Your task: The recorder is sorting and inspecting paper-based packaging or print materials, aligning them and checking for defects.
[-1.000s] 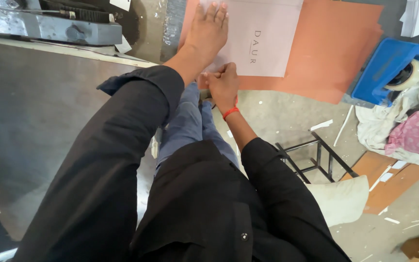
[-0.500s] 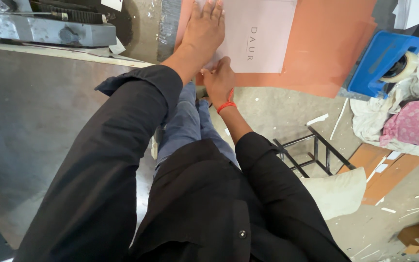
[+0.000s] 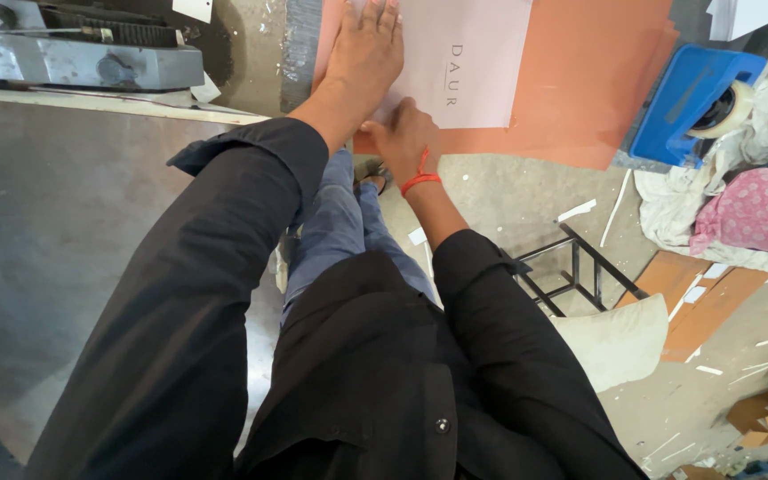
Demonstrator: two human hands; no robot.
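Concrete floor (image 3: 491,204), dusty and littered with paper scraps, is filling the background; person is standing and bending down over it. Near to far: black sleeves are running from bottom of frame up toward top centre, blue trousers showing between them. Right hand (image 3: 402,138), red thread at the wrist, is sitting at the lower edge of the white sheet (image 3: 482,62), fingers curled at that edge; can't tell whether they're pinching it or just pressing. Left hand (image 3: 366,49) is lying flat and open, palm down on the sheet's left part, fingers pointing to top of frame. Sheet is resting on an orange board (image 3: 597,80) at top centre, long axis apparently running up the frame, though its top is cut off. Grey metal machine table (image 3: 46,222) is taking up the left side. Black metal frame (image 3: 571,267) is sitting right of centre, blue tray (image 3: 686,98) with tape roll (image 3: 726,111) at upper right, cloth pile (image 3: 748,209) below it.
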